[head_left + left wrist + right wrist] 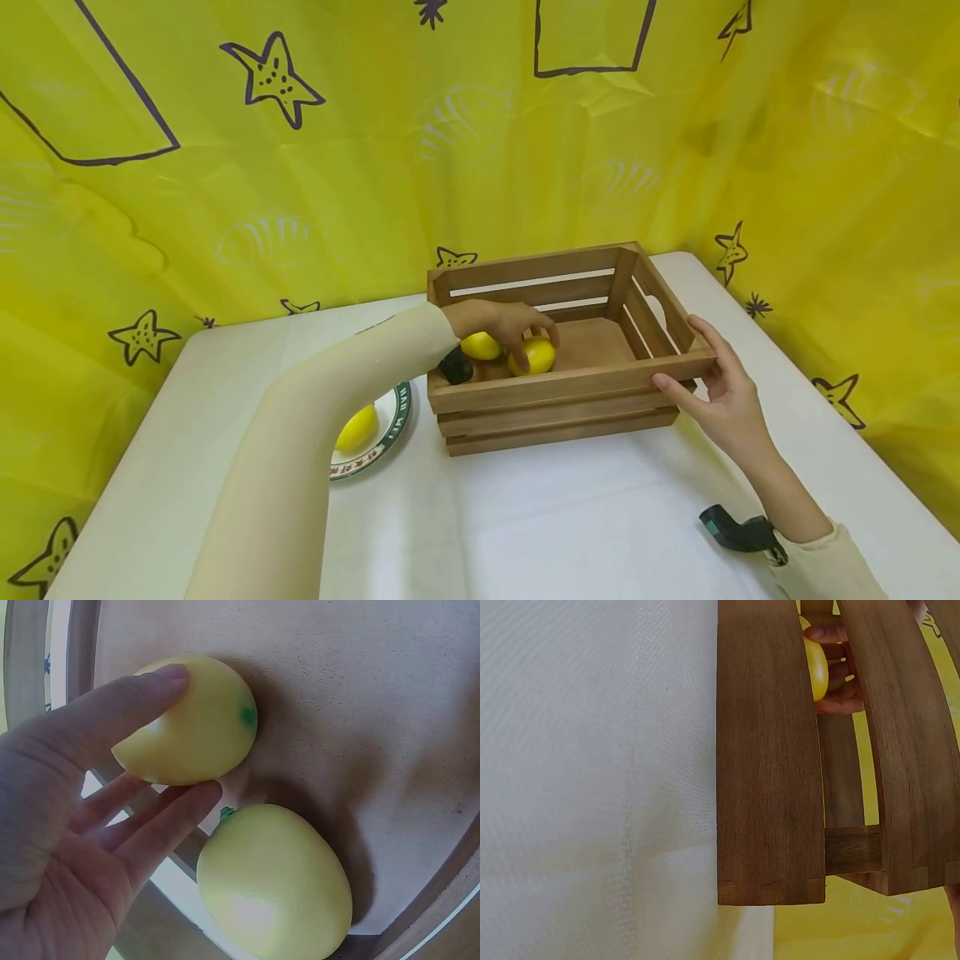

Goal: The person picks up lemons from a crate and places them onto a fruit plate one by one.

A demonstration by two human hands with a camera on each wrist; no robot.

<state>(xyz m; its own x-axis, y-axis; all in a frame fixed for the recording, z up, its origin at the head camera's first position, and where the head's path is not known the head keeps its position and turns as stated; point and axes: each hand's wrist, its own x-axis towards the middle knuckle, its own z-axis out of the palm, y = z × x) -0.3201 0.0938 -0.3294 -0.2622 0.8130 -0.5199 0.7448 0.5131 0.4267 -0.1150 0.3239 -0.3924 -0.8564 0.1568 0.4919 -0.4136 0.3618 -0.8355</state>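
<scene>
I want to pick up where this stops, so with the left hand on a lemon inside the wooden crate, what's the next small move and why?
Probably let go: open the left hand and lift it clear. The lemon it grips between thumb and fingers already appears to sit on the wooden crate floor beside a second lemon, and the right hand steadies the crate's front corner. A third lemon lies on the plate, likely next.

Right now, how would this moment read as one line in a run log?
left hand: holds lemon in wooden crate | second lemon: beside it | right hand: on crate corner | plate: one lemon
</scene>
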